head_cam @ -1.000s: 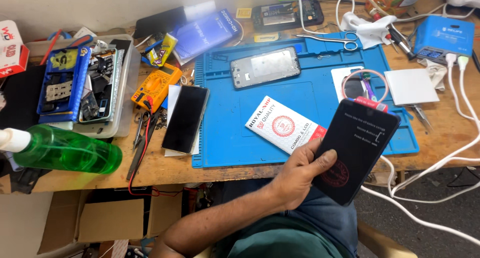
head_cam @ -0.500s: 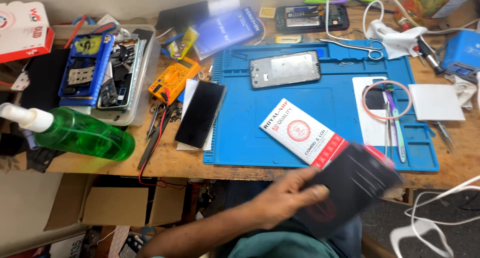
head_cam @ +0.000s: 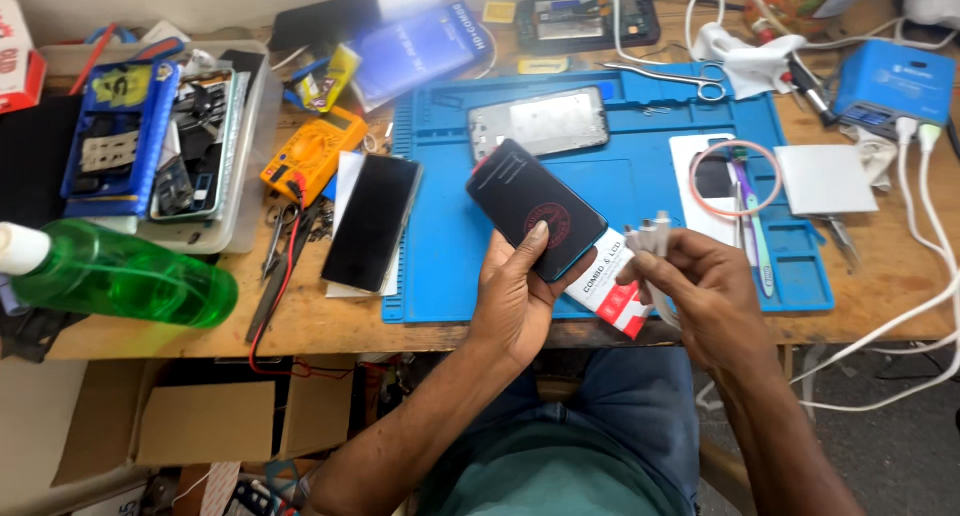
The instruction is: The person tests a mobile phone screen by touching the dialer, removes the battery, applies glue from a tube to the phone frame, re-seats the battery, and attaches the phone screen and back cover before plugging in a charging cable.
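My left hand (head_cam: pixel 517 298) holds a black phone (head_cam: pixel 533 208) with a round red mark on its back, tilted above the blue work mat (head_cam: pixel 640 181). My right hand (head_cam: pixel 702 296) pinches the white plug ends of a multi-head charging cable (head_cam: pixel 650 234) just right of the phone. Under both hands a white and red box (head_cam: pixel 607 284) lies on the mat's front edge. A silver phone frame (head_cam: pixel 538 123) rests further back on the mat.
A black screen panel (head_cam: pixel 373 222) lies left of the mat beside an orange multimeter (head_cam: pixel 314 156). A green spray bottle (head_cam: pixel 115 276) lies at the left edge. Trays of phone parts (head_cam: pixel 150 141), scissors (head_cam: pixel 665 77), a blue charger box (head_cam: pixel 893 82) and white cables (head_cam: pixel 925 196) crowd the bench.
My left hand has lifted the black phone from below the bench edge up over the mat. My right hand has come into view holding the white cable plugs.
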